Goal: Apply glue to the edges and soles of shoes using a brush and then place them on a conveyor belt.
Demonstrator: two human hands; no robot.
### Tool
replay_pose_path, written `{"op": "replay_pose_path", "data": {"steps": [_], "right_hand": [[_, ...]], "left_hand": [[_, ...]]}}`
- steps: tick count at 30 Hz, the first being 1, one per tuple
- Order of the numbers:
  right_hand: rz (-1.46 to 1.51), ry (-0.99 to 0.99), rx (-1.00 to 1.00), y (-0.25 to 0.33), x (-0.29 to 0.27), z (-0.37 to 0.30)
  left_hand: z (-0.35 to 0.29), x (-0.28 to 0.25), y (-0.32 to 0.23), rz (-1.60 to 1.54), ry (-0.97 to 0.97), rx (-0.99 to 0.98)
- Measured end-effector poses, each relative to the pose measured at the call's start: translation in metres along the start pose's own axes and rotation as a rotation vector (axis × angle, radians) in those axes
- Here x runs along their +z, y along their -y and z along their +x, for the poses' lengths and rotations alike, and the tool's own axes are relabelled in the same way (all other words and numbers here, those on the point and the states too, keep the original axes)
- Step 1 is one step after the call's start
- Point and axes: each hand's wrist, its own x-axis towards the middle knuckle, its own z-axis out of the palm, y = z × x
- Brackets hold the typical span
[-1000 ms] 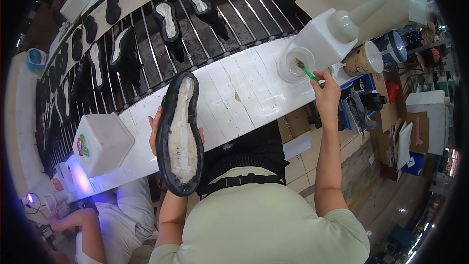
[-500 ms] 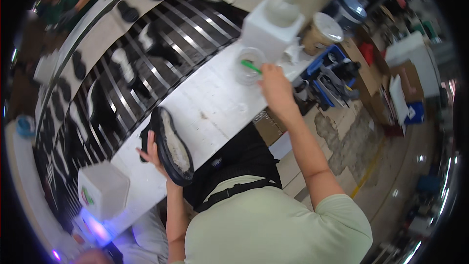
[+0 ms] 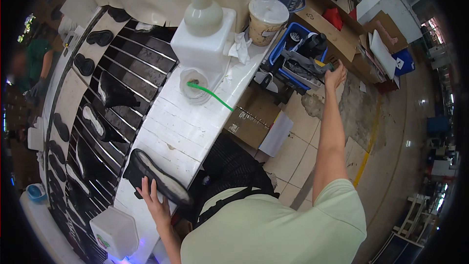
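Note:
My left hand (image 3: pixel 155 202) grips a black shoe (image 3: pixel 161 178) from its side, fingers spread along the dark upper. The shoe lies tilted over the white bench, its pale underside showing. Far to the right, my right hand (image 3: pixel 336 75) reaches to the edge of a blue basket (image 3: pixel 281 54). Its fingers are closed round something dark, with a bit of green, that I cannot make out. A green-handled stick (image 3: pixel 211 94), its tip out of sight, leans in a clear plastic cup (image 3: pixel 194 99) on the bench.
A conveyor of metal rollers (image 3: pixel 139 61) with several shoes runs left of the bench (image 3: pixel 166 132). A white container (image 3: pixel 202 44), a lidded drink cup (image 3: pixel 266 22) and a white box (image 3: pixel 115 232) stand on the bench. Cardboard boxes (image 3: pixel 332 29) sit beyond the basket.
My right hand has let go of the green stick, left in the cup, and moved right to the basket. My left hand has kept the shoe, now turned more onto its side.

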Motion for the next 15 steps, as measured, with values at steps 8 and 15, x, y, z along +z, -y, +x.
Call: {"op": "replay_pose_path", "data": {"steps": [8, 15], "right_hand": [[0.000, 0.653, -0.047, -0.023, -0.020, 0.089], [1.076, 0.906, 0.307, 0.052, -0.091, 0.073]], "left_hand": [[0.019, -0.025, -0.011, 0.003, 0.133, -0.181], [0.015, -0.038, -0.017, 0.080, 0.165, -0.212]]}}
